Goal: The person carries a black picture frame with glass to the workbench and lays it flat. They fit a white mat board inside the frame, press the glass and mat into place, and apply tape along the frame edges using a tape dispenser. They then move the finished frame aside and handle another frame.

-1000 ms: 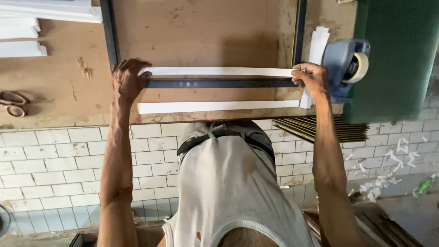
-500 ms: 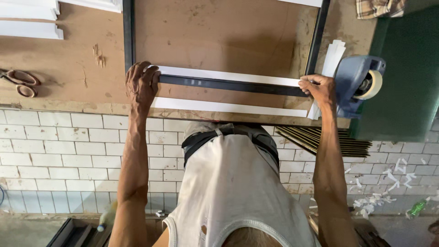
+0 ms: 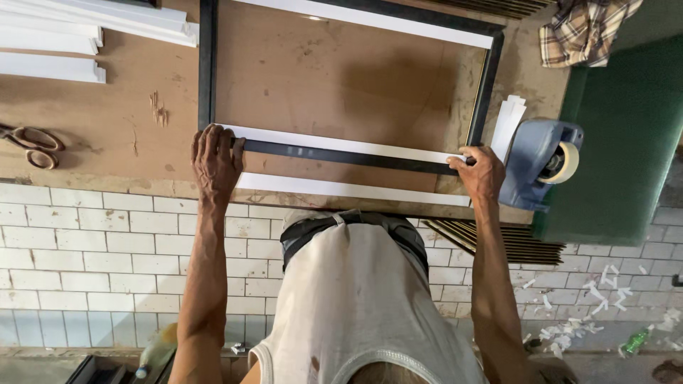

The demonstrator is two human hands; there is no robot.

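Observation:
A dark rectangular picture frame (image 3: 206,64) lies flat on a brown workbench (image 3: 107,121). Its near rail (image 3: 341,155) is black, with white strips (image 3: 341,190) along both sides. My left hand (image 3: 215,162) grips the near left corner of the frame. My right hand (image 3: 481,173) grips the near right corner. Both hands press on the rail ends, and my arms reach out over my white vest.
A blue tape dispenser (image 3: 541,163) stands just right of my right hand, beside white paper strips (image 3: 508,124). Scissors (image 3: 32,146) lie at the bench's left edge. White mouldings (image 3: 71,28) are stacked far left. A green board (image 3: 626,135) and checked cloth (image 3: 583,28) sit right.
The view has shifted so the frame and bench sit lower and more to the right. My hands stay on the near rail's corners.

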